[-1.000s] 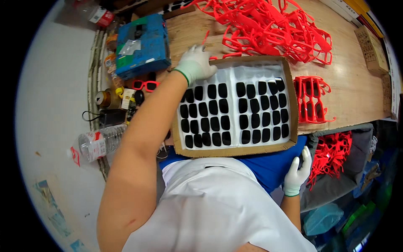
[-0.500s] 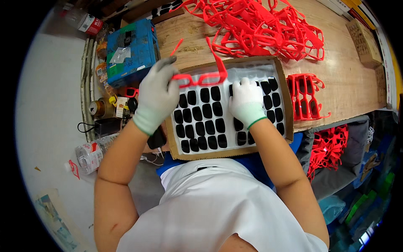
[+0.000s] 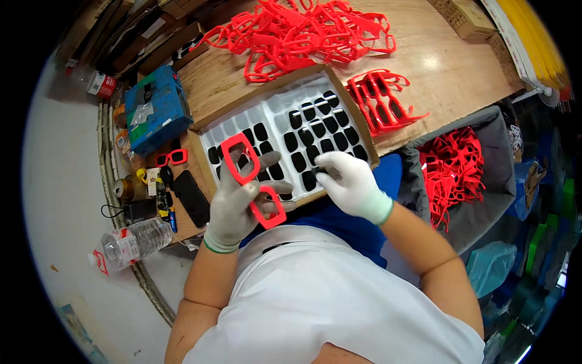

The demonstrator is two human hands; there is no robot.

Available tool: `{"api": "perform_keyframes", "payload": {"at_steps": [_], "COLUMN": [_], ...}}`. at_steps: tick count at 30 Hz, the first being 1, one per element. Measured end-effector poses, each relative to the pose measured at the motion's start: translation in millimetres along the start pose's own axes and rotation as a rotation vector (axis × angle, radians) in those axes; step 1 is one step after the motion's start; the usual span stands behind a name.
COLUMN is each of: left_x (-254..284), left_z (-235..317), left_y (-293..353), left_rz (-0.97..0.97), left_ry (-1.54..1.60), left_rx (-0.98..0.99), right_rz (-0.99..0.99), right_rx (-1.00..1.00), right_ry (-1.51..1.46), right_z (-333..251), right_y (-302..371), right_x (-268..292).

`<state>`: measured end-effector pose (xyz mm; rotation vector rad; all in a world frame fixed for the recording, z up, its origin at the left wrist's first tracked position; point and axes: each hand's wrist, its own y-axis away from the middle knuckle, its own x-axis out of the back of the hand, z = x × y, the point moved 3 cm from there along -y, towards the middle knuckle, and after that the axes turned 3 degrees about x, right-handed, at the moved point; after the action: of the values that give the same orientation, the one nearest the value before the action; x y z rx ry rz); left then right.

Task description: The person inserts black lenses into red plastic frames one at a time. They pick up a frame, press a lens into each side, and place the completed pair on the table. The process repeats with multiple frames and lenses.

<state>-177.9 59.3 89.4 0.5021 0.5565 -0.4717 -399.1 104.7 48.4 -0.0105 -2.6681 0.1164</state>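
My gloved left hand (image 3: 231, 209) grips a red glasses frame (image 3: 231, 141), its two lens openings turned up toward me and see-through. That frame hangs over the near left part of a shallow cardboard box (image 3: 356, 115). Rows of black lenses (image 3: 330, 124) lie in the box on a white liner in two blocks. At the near right of the box, my gloved right hand (image 3: 357, 187) has thumb and forefinger pinched together. A dark sliver that looks like a black lens shows at those fingertips, partly hidden.
Behind the box lies a heap of red frames (image 3: 303, 36). Red glasses with dark lenses (image 3: 381, 100) stand stacked right of it. A grey bin (image 3: 497, 176) holds more red glasses. To the left are a blue machine (image 3: 159, 109), a phone (image 3: 191, 199) and a plastic bottle (image 3: 130, 242).
The view has turned. My left hand has brought the red frame nearer and tilted it upright. My right hand has drawn back from the middle of the lenses to the box's near right.
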Motion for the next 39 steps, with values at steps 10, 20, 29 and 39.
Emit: {"api": "perform_keyframes", "payload": {"at_steps": [10, 20, 29, 39], "left_x": [-51.5, -41.3, -31.6, -26.2], "left_z": [-53.1, -37.5, -25.0, -15.8], "left_y": [12.7, 26.3, 40.3, 38.6], "left_rz": [-0.125, -0.246, -0.342, -0.158], "left_ry": [-1.124, -0.929, -0.778, -0.894], "left_rx": [0.001, 0.058, 0.076, 0.162], "right_rz": [0.486, 0.013, -0.065, -0.016], "right_rx": [0.062, -0.343, -0.301, -0.321], "right_ry": [-0.310, -1.069, -1.084, -0.973], "right_z": [-38.2, -28.3, -33.2, -37.6], "right_y": [58.1, 58.5, 50.9, 39.7], "right_x": [-1.3, -10.9, -27.1, -31.1]}}
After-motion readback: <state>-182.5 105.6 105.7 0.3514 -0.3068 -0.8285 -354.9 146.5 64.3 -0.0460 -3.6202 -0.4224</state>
